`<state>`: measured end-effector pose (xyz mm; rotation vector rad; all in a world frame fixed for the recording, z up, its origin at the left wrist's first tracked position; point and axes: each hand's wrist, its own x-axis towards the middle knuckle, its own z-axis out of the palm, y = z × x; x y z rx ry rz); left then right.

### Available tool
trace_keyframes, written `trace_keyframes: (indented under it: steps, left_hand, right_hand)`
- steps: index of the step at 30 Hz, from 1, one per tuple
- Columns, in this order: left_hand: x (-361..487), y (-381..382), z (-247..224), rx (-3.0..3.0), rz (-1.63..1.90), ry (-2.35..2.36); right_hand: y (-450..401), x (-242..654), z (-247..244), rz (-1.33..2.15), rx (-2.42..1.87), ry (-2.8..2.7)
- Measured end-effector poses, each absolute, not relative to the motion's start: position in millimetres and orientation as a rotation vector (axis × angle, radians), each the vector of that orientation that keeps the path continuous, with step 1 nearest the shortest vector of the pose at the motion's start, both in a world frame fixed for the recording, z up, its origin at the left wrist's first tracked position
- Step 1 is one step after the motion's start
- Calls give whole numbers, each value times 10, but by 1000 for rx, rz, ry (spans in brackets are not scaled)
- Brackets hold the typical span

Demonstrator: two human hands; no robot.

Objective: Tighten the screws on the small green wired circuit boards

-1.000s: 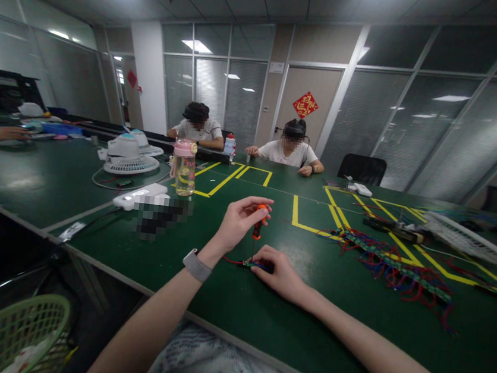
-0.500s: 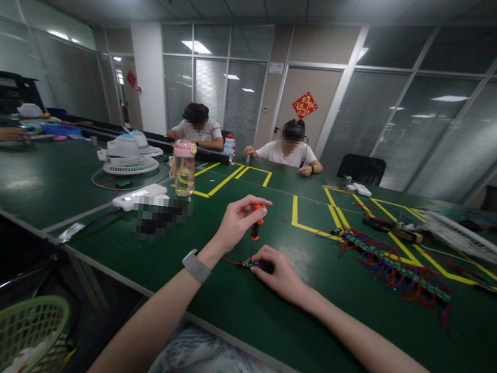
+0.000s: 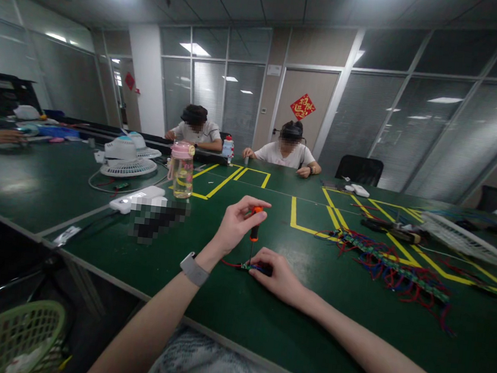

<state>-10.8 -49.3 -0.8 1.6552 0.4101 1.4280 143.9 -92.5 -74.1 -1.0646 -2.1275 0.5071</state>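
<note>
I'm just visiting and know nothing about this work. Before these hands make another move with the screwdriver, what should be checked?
1. Screwdriver gripped: ok; the left hand has thumb and fingers at its orange top.
2. Screwdriver upright: ok; its shaft looks nearly vertical.
3. Small circuit board steadied: ok; the right hand has its fingertips at one end of it, on the green table.
4. Tip seated properly: cannot tell; it meets the board, but the contact is too small to make out.
5. Bottle away from both hands: ok; it stands apart.
</note>
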Motion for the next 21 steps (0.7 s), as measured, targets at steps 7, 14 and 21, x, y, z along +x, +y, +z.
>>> trace_keyframes:
  steps: [7, 14, 21]
  left_hand:
    - [-94, -514, 5, 1511, 1294, 278]
    - [-112, -502, 4, 1598, 1377, 340]
    - [-108, -508, 2, 1593, 1355, 364]
  right_hand:
    - [-939, 1421, -714, 515, -1092, -2121]
    - [-939, 1422, -716, 527, -1092, -2123]
    - [-936, 1423, -721, 542, -1095, -2129]
